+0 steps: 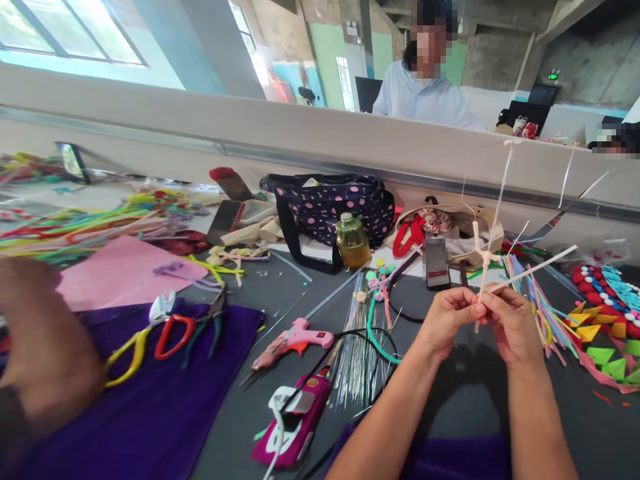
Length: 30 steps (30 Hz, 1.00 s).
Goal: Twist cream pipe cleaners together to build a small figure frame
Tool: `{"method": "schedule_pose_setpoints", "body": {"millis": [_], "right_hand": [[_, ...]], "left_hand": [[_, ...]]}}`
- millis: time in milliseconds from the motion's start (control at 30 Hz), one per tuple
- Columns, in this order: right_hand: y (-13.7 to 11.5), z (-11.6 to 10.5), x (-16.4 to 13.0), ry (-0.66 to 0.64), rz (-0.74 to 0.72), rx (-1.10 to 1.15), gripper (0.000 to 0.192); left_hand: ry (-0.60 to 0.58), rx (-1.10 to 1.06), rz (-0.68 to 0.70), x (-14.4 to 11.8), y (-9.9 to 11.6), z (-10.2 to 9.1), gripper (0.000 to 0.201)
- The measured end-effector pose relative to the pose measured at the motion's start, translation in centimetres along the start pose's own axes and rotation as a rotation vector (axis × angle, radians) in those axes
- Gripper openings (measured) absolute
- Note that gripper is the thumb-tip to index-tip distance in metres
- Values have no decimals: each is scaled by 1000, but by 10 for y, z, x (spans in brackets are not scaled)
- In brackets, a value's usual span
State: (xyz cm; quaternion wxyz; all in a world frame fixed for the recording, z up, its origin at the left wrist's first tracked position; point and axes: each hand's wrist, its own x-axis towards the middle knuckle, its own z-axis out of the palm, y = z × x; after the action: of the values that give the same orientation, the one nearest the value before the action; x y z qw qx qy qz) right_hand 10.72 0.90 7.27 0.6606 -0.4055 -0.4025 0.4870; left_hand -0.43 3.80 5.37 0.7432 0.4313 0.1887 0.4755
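Observation:
My left hand (456, 317) and my right hand (514, 321) meet above the dark table at the right. Both pinch the lower stem of a cream pipe-cleaner frame (485, 255), which has crossed arms and thin wires sticking upward. From my right hand a loose cream pipe cleaner (547, 267) slants out to the upper right. My fingertips almost touch, so the spot where the strip meets the stem is hidden. Below and left of my left hand lies a bundle of thin clear sticks and wires (355, 353).
A pink glue gun (295, 340), a magenta power strip (295, 420), scissors (131, 357) and pliers (216, 320) lie to the left. A co-worker's arm (47, 360) is at the left edge. Behind stand a bottle (351, 243), a patterned bag (330, 207) and a phone (437, 263).

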Motion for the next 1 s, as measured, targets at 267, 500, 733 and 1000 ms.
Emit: {"method": "schedule_pose_setpoints", "body": {"millis": [267, 500, 733, 1000], "right_hand": [[4, -8, 5, 63, -27, -71, 18], [10, -11, 9, 135, -47, -102, 21], [11, -2, 7, 56, 28, -55, 24], [20, -15, 17, 148, 6, -102, 31]], "left_hand": [[-13, 87, -26, 2, 5, -3, 35], [35, 94, -70, 2, 8, -13, 37], [-36, 36, -106, 3, 4, -13, 30], [12, 62, -203, 8, -7, -20, 30]]}}
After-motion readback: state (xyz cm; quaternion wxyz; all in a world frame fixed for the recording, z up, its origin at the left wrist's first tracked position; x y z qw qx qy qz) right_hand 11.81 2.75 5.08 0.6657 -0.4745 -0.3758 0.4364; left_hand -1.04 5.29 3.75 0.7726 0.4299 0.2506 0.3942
